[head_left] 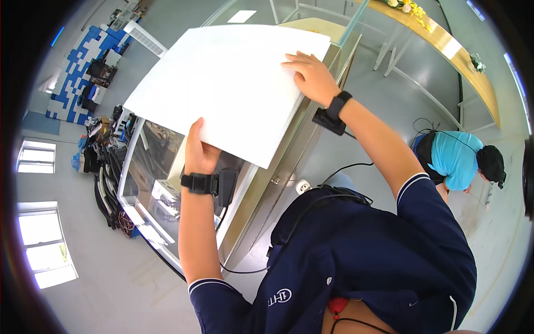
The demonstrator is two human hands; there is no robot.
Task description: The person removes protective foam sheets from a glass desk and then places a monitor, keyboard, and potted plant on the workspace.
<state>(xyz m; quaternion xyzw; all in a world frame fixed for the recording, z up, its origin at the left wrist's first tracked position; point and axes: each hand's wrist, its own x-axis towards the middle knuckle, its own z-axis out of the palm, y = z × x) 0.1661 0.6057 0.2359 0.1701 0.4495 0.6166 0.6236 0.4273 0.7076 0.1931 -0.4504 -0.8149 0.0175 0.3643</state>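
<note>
A large white sheet (222,83), paper or thin board, lies tilted across the top of a glass display case (127,192). My left hand (200,150) grips its near edge, the thumb on top and the other fingers hidden beneath. At the right edge, my right hand (312,78) rests on the sheet with its fingers apart and stretched out over the white surface. Black straps with small dark boxes circle both wrists. Through the glass below my left hand, a pale box (166,195) shows in part.
On the right, a person in a turquoise shirt (456,156) bends low near the floor. A curved wooden counter (445,47) with flowers stands beyond. Black cables (347,166) hang beside the case, near a white round socket (302,186). Dark hoses (105,183) are piled at left.
</note>
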